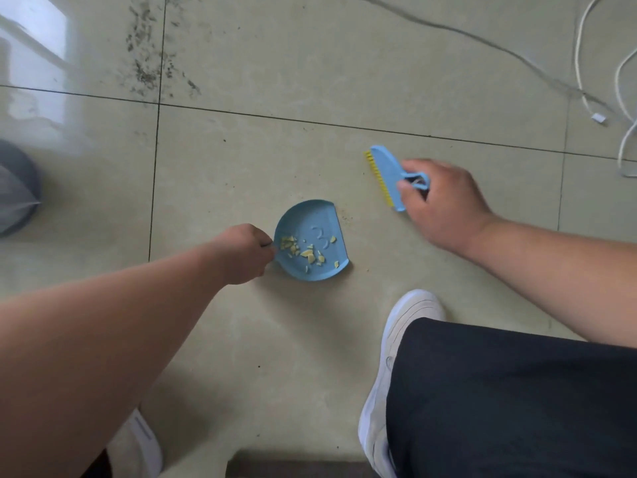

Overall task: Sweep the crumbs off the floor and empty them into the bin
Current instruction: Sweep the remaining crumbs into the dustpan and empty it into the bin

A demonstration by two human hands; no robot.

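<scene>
Blue dustpan (312, 241) on the tiled floor (344, 63), yellow crumbs (303, 251) inside, handle gripped by left hand (243, 253); right hand (444, 205) clasps blue brush (386, 174) (yellow bristles) just beside it.

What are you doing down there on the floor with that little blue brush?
A person is sweeping up crumbs. The left hand holds a small blue dustpan flat on the tiled floor, and yellow crumbs already lie inside it. The right hand grips a blue brush with yellow bristles, off to the pan's right and apart from it. A grey bin sits at the left edge; the pan has not been emptied yet.
</scene>
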